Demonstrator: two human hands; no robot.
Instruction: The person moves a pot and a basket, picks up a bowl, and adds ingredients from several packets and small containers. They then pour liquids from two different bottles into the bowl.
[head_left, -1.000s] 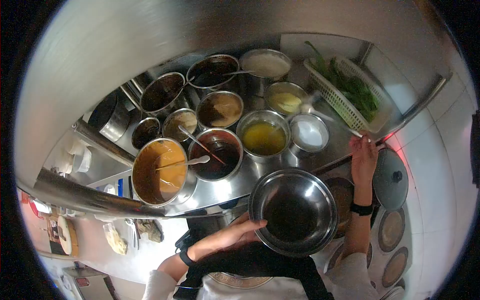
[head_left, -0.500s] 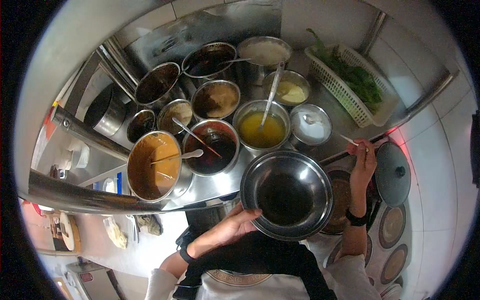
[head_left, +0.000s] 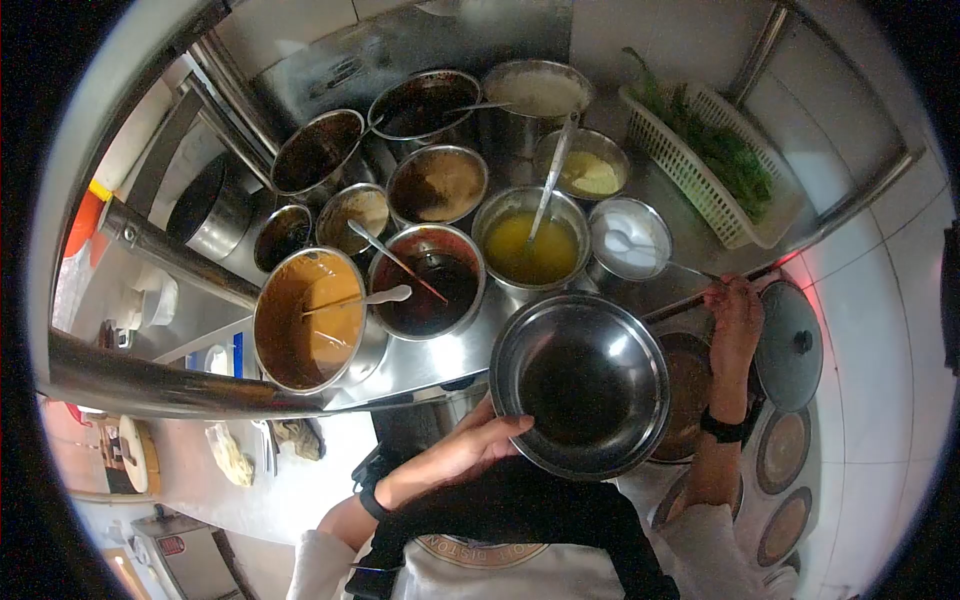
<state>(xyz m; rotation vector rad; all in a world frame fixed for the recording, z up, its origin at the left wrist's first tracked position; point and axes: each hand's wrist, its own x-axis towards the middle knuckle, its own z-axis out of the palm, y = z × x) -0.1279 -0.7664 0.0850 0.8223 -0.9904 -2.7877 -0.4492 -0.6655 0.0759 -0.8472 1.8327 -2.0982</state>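
My left hand (head_left: 478, 446) grips a wide steel bowl (head_left: 579, 395) by its left rim, thumb over the edge. The bowl's dark inside shows no contents that I can make out. In my right hand (head_left: 736, 318) is the handle of a metal spoon (head_left: 688, 269), its fingers closed on the far end. The spoon's head lies in the white powder of a small steel container (head_left: 601, 262), just beyond the bowl. Left of that container stands a steel pot of yellow liquid (head_left: 530, 248) with a ladle (head_left: 551, 180) leaning in it.
Several steel pots of sauces and powders crowd the shelf, among them one of orange sauce (head_left: 318, 345) and one of dark red sauce (head_left: 425, 310). A white basket of greens (head_left: 690, 180) sits at the back right. A lid (head_left: 788, 345) and round burner covers (head_left: 783, 450) lie right of my arm.
The view has shifted slightly. My right hand has moved a little to the right, and the spoon's head now lies lower against the white powder. The bowl stays in my left hand.
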